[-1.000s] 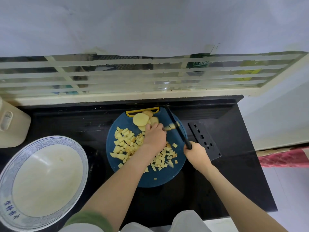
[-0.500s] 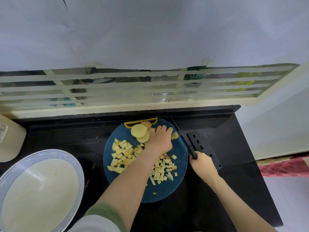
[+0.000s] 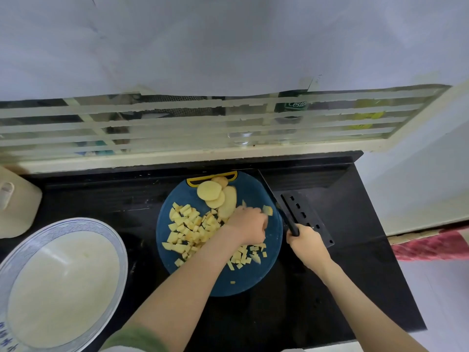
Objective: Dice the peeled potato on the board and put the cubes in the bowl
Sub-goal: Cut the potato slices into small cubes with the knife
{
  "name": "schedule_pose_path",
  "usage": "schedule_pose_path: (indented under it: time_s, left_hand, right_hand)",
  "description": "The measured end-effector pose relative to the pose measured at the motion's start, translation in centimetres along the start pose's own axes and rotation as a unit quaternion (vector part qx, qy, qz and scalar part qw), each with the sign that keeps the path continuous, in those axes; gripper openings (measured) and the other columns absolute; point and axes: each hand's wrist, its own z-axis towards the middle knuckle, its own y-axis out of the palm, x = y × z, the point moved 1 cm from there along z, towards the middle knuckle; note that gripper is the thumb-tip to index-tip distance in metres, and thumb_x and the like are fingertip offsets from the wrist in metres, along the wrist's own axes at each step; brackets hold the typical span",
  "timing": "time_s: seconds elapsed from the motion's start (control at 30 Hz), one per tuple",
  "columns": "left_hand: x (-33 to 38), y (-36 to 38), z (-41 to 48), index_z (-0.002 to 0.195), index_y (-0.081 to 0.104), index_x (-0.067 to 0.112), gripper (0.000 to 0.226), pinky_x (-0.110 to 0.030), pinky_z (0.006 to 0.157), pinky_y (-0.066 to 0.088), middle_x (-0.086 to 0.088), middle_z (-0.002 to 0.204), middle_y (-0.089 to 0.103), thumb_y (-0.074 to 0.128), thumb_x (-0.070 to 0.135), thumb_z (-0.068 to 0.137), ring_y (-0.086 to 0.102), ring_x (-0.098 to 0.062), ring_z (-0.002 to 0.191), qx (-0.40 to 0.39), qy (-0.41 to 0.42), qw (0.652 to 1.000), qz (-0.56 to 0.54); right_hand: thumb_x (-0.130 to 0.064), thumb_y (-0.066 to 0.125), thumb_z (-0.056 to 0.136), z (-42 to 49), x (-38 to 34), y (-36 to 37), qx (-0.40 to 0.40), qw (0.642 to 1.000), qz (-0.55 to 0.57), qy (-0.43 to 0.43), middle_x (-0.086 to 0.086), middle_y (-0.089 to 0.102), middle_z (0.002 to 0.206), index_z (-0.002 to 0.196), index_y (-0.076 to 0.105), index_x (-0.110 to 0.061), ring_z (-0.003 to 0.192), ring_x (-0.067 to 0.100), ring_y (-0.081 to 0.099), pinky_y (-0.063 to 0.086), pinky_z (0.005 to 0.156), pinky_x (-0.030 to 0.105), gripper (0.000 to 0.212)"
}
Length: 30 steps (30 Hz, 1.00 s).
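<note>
The potato lies cut up on the round blue board (image 3: 220, 283) near the counter's (image 3: 355, 275) back edge. The left hand (image 3: 250, 226) sits knuckles-up over the board's middle with its fingers curled; whether it pinches a piece I cannot tell. The right hand (image 3: 307, 243) grips the knife (image 3: 291, 226), its blade slanting back-left along the board's right rim. The longest of the round slices (image 3: 213, 193) runs front to back. Pale yellow cubes (image 3: 190, 229) heap at the board's left. The white bowl (image 3: 63, 283) sits at the counter's front-left corner.
</note>
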Motion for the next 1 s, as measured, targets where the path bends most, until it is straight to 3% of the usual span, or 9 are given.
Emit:
schedule_pose_path:
  time_s: [0.1,0.2,0.3,0.43,0.53,0.7,0.8,0.93,1.0]
  left_hand:
    - [-0.9,-0.4,-0.9,0.114,0.059,0.017,0.026,-0.035,0.089,0.038,-0.002,0.111,0.057,0.039,0.021,0.098,0.054,-0.021,0.102,0.11,-0.031,0.992,-0.057]
    - [-2.2,-0.5,-1.8,0.119,0.053,0.017,0.025,-0.034,0.089,0.037,-0.002,0.114,0.054,0.042,0.022,0.098,0.051,-0.021,0.105,0.197,-0.131,0.971,-0.033]
    - [-3.7,-0.2,-2.6,0.127,0.046,0.015,0.036,-0.036,0.093,0.033,-0.005,0.122,0.05,0.043,0.035,0.097,0.046,-0.023,0.113,0.174,-0.241,0.954,0.023]
    - [-4.4,0.1,-2.7,0.126,0.044,0.012,0.049,-0.037,0.091,0.03,-0.005,0.122,0.051,0.039,0.05,0.096,0.047,-0.023,0.112,0.162,-0.304,0.938,0.039]
    - [-4.5,-0.1,-2.4,0.126,0.043,0.012,0.048,-0.039,0.092,0.031,-0.008,0.123,0.051,0.042,0.049,0.095,0.047,-0.025,0.113,0.148,-0.328,0.933,0.023]
    - [-4.3,-0.9,-1.8,0.131,0.036,0.011,0.047,-0.04,0.093,0.033,-0.014,0.13,0.046,0.045,0.04,0.096,0.044,-0.028,0.119,0.095,-0.359,0.928,0.006]
    - [-4.4,-1.1,-1.7,0.131,0.035,0.009,0.05,-0.04,0.093,0.035,-0.014,0.132,0.045,0.046,0.042,0.095,0.043,-0.028,0.119,0.088,-0.38,0.921,-0.016]
    - [-4.3,-1.2,-1.6,0.134,0.031,0.007,0.068,-0.041,0.095,0.036,-0.013,0.135,0.04,0.051,0.055,0.09,0.04,-0.027,0.122,0.099,-0.407,0.904,-0.081]
    - [-4.1,-1.1,-1.4,0.134,0.031,0.008,0.07,-0.04,0.094,0.037,-0.012,0.134,0.04,0.054,0.055,0.088,0.04,-0.027,0.122,0.094,-0.404,0.907,-0.073]
  right_hand:
    - [-0.013,0.046,0.096,-0.2,-0.2,0.2,0.002,1.0,0.004,-0.002,0.002,0.059,0.07,0.08,0.056,-0.018,0.061,0.016,0.054,0.038,0.053,0.025,0.02]
    - [-0.014,0.044,0.097,-0.2,-0.1,0.5,-0.006,1.0,-0.012,0.005,0.004,0.061,0.076,0.084,0.057,-0.017,0.064,0.016,0.055,0.039,0.052,0.025,0.018]
    - [-0.017,0.044,0.098,-0.3,0.4,1.0,-0.016,0.999,-0.032,0.009,0.005,0.063,0.082,0.093,0.06,-0.015,0.07,0.017,0.059,0.041,0.053,0.025,0.017]
    - [-0.02,0.046,0.099,-1.1,0.7,1.7,-0.046,0.998,-0.041,-0.017,0.0,0.06,0.074,0.087,0.061,-0.015,0.065,0.013,0.056,0.041,0.055,0.023,0.02]
    - [-0.017,0.047,0.097,-1.5,0.6,2.4,-0.076,0.996,-0.049,-0.021,0.001,0.059,0.072,0.081,0.058,-0.013,0.062,0.013,0.054,0.043,0.057,0.023,0.02]
    - [-0.016,0.048,0.096,-1.5,0.6,2.1,-0.06,0.998,-0.02,-0.012,0.002,0.059,0.071,0.083,0.06,-0.01,0.061,0.014,0.053,0.046,0.06,0.03,0.019]
    - [-0.016,0.048,0.095,-1.5,0.2,1.2,-0.053,0.999,-0.003,0.004,0.002,0.057,0.069,0.077,0.057,-0.015,0.058,0.015,0.05,0.043,0.055,0.028,0.02]
    - [-0.012,0.047,0.095,-1.9,-0.1,0.8,-0.118,0.992,-0.045,-0.001,0.003,0.052,0.07,0.081,0.053,-0.014,0.047,0.011,0.042,0.031,0.035,0.016,0.016]
    - [-0.011,0.048,0.095,-1.9,0.0,0.9,-0.125,0.991,-0.043,-0.008,0.003,0.051,0.069,0.081,0.053,-0.013,0.046,0.01,0.041,0.029,0.033,0.012,0.015]
